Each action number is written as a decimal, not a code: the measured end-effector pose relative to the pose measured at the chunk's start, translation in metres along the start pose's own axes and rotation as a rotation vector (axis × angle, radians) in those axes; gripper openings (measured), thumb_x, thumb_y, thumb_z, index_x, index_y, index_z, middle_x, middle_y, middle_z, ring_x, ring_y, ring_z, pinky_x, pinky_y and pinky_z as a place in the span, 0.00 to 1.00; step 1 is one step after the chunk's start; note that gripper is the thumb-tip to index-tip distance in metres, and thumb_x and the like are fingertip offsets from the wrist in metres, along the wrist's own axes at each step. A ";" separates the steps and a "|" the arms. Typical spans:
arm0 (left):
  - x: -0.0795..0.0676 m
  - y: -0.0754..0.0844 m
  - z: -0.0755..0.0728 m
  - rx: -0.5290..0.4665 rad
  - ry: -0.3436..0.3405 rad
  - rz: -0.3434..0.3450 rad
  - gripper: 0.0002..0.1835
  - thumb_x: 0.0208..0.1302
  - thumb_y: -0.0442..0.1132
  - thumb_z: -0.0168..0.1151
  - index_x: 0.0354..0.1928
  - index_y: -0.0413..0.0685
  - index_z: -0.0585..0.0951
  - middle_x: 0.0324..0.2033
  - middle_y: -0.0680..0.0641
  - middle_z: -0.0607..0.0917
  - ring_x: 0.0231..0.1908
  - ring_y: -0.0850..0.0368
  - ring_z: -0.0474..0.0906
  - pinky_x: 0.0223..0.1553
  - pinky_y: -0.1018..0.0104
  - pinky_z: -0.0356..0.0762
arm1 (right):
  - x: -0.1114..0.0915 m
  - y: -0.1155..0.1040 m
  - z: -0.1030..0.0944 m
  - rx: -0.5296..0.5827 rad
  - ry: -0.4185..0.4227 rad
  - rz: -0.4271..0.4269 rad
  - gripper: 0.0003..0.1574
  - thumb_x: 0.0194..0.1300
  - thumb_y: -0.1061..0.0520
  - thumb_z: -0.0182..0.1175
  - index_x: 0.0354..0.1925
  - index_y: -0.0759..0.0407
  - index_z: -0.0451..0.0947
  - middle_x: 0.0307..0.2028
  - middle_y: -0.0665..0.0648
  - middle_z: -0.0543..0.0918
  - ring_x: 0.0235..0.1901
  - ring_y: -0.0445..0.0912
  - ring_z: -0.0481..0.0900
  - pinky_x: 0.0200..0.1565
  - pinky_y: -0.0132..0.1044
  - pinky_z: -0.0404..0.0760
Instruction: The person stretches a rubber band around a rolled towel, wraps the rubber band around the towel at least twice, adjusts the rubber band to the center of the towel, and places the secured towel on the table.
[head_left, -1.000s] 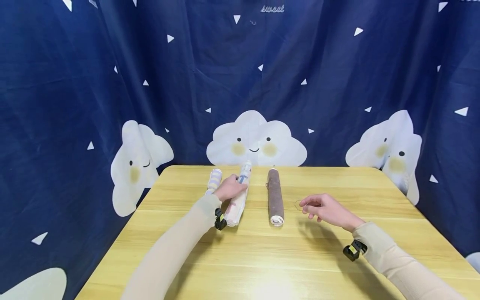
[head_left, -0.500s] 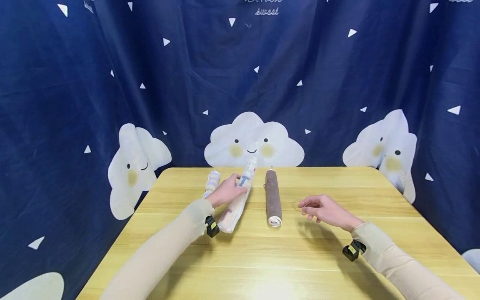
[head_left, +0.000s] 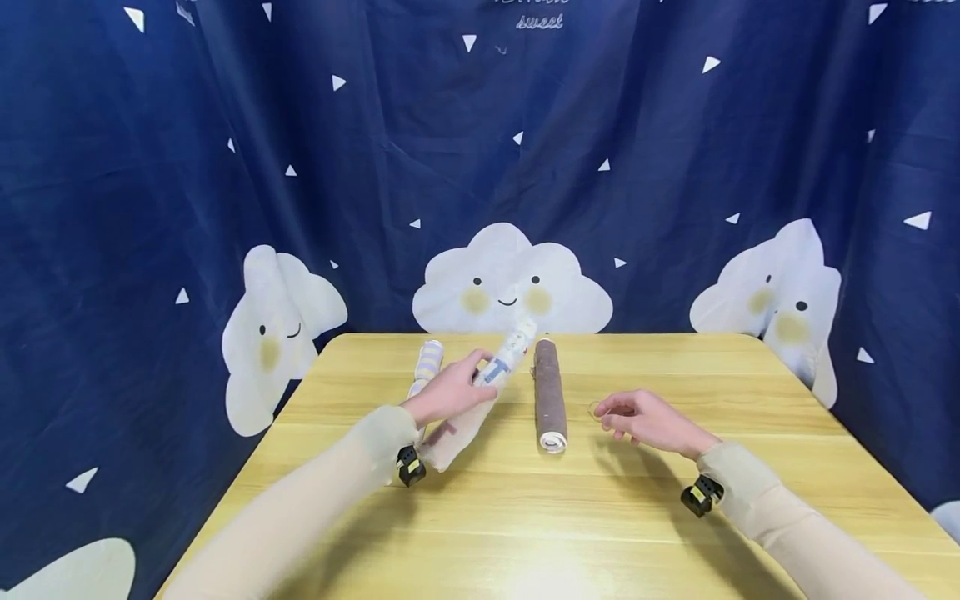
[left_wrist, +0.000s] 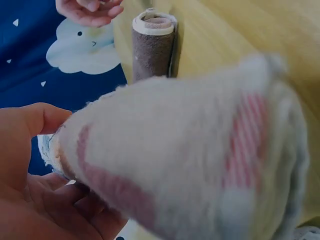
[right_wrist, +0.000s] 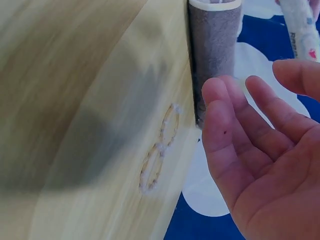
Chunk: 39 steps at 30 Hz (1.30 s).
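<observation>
My left hand (head_left: 450, 393) grips a white rolled towel (head_left: 514, 348) around its middle; the roll has blue and pink prints. It is tilted, its far end up and to the right. In the left wrist view the same towel (left_wrist: 165, 155) fills the middle, between thumb and fingers. My right hand (head_left: 648, 423) hovers over the table's right half, fingers loosely bent, holding nothing. By its fingertips a thin band (right_wrist: 161, 145), twisted into two loops, lies on the wood. A brown rolled towel (head_left: 551, 396) with a white edge lies between the hands.
Beyond my left hand lies a small purple-and-yellow striped roll (head_left: 429, 360), partly hidden by the hand. The wooden table (head_left: 480, 533) ends at the back against a dark blue curtain (head_left: 390, 150) with white clouds.
The white towel, held by my left hand, has turned: its far end swung right toward the brown roll, its near end left. My right hand stays nearly still.
</observation>
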<state>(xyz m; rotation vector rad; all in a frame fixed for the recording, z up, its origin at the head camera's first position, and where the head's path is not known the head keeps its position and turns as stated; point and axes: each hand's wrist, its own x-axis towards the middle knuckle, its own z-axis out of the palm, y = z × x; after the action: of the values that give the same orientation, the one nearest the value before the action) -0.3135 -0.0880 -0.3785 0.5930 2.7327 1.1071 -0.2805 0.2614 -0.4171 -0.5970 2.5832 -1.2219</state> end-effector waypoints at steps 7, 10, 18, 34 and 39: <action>-0.012 -0.004 0.000 0.077 -0.039 0.040 0.31 0.67 0.45 0.63 0.70 0.66 0.67 0.45 0.47 0.84 0.33 0.56 0.80 0.24 0.62 0.78 | 0.016 0.005 0.004 -0.244 0.037 -0.095 0.10 0.69 0.59 0.60 0.41 0.65 0.85 0.38 0.58 0.88 0.33 0.44 0.81 0.36 0.36 0.81; -0.015 -0.006 0.000 0.096 -0.038 0.059 0.30 0.66 0.45 0.62 0.70 0.67 0.68 0.45 0.49 0.84 0.33 0.57 0.80 0.33 0.62 0.78 | 0.023 0.008 0.005 -0.420 0.038 -0.126 0.07 0.66 0.59 0.64 0.33 0.58 0.86 0.28 0.49 0.86 0.26 0.38 0.74 0.34 0.35 0.74; -0.020 -0.007 0.004 0.146 -0.040 0.088 0.32 0.65 0.45 0.63 0.70 0.66 0.69 0.51 0.51 0.83 0.42 0.58 0.78 0.47 0.59 0.76 | 0.035 0.021 0.006 -0.596 0.082 -0.130 0.06 0.56 0.60 0.71 0.25 0.51 0.84 0.25 0.44 0.83 0.27 0.39 0.77 0.36 0.40 0.80; -0.025 -0.019 0.010 0.168 -0.030 0.081 0.34 0.64 0.45 0.64 0.72 0.69 0.67 0.52 0.52 0.83 0.41 0.60 0.78 0.43 0.61 0.76 | 0.044 0.022 0.010 -0.702 0.108 -0.154 0.20 0.49 0.67 0.66 0.13 0.48 0.72 0.17 0.44 0.72 0.19 0.39 0.66 0.25 0.33 0.68; -0.026 -0.021 0.012 0.150 -0.029 0.078 0.33 0.64 0.45 0.63 0.71 0.70 0.68 0.50 0.52 0.83 0.39 0.59 0.78 0.41 0.62 0.76 | 0.045 0.026 0.010 -0.539 0.080 -0.087 0.15 0.55 0.64 0.66 0.18 0.50 0.74 0.19 0.45 0.74 0.21 0.39 0.67 0.26 0.33 0.69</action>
<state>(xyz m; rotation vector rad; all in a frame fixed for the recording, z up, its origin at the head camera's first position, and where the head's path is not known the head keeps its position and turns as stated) -0.2932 -0.1042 -0.4019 0.7353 2.8066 0.9058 -0.3235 0.2491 -0.4446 -0.7737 2.9919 -0.5627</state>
